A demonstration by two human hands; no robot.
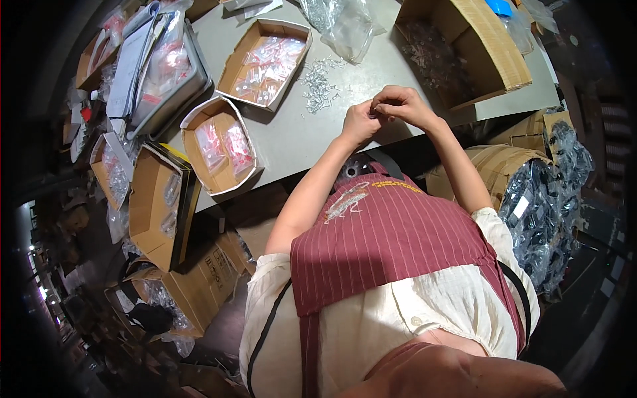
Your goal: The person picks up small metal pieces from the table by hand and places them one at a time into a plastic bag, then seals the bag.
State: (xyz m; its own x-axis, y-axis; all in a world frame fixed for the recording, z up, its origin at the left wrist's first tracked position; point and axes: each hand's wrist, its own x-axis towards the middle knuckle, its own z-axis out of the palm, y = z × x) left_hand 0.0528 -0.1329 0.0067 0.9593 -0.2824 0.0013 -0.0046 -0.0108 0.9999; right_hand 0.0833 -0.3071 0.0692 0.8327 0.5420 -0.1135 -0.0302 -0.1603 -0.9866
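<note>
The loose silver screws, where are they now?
In the head view, upper centre, the silver screws lie on the grey table between the larger cardboard tray of packets and the left hand.

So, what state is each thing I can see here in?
Left hand: fingers bent, meeting the other; grip unclear
Right hand: fingers curled; anything held is hidden
Metal bits: loose, scattered in a pile
Clear bag: crumpled
White-rimmed box: open, holding packets
Smaller box: open, holding packets
Big box: open, small pieces inside
Black-yellow box: open, clear packets inside
</note>
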